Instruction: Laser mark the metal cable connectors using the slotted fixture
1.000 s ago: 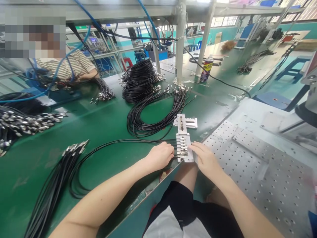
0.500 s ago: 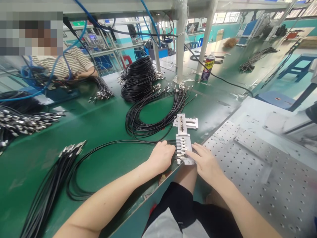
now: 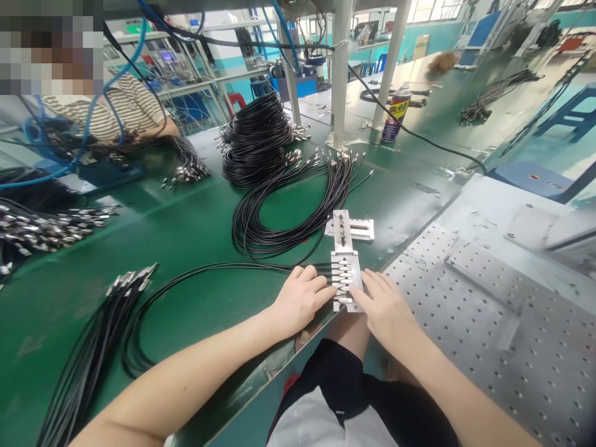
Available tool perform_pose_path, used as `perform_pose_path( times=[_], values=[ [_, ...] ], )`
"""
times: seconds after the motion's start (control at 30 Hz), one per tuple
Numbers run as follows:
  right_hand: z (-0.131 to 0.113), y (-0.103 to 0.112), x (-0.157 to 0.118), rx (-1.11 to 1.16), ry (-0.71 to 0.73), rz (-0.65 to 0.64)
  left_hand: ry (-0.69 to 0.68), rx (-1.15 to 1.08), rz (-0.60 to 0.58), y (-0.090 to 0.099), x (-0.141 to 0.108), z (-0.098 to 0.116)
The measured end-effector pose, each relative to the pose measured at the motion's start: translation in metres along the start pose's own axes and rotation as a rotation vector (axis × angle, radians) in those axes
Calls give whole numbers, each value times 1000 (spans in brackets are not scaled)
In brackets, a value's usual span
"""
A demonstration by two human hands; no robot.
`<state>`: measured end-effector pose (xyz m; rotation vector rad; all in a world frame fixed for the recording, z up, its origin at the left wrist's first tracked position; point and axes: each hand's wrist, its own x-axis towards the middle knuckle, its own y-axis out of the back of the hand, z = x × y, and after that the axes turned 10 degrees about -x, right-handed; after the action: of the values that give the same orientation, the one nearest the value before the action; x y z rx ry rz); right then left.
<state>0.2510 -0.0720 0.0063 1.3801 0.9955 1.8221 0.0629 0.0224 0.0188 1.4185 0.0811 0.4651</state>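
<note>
A metal fixture with a row of slots lies at the front edge of the green table. Silver connectors sit side by side in its slots, and their black cables run out to the left. My left hand is closed over the cables beside the fixture, its thumb reaching the slotted edge. The cable under its fingers is partly hidden. On the other side, my right hand lies with fingers stretched along the fixture's right edge, thumb touching its top near the lower connectors.
A second slotted metal piece adjoins the fixture's far end. Coiled cables, a cable stack and a cable bundle lie around. A spray can stands behind. A perforated metal plate is at right; another person sits far left.
My left thumb has extended toward the lower connectors and its fingers have loosened slightly. My right thumb has drawn back a little from the connectors. The camera view has shifted slightly.
</note>
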Motion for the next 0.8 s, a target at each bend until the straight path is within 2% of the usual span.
perform_pose_path(
  times=[0.13, 0.27, 0.37, 0.5, 0.67, 0.8],
  values=[
    [-2, 1, 0, -11, 9, -8, 13, 30, -36, 6, 3, 5],
    [2, 0, -7, 80, -26, -75, 16, 79, -14, 10, -4, 11],
    [6, -3, -15, 168, -72, -82, 24, 104, 23, 6, -17, 14],
    [8, -7, -21, 234, -116, -73, 103, 118, 83, -2, -27, 13],
    [11, -9, -20, 273, -98, -43, 169, 105, 116, -7, -21, 12],
    [14, -11, -23, 292, -49, -47, 134, 112, 72, -6, -18, 13]
  ],
)
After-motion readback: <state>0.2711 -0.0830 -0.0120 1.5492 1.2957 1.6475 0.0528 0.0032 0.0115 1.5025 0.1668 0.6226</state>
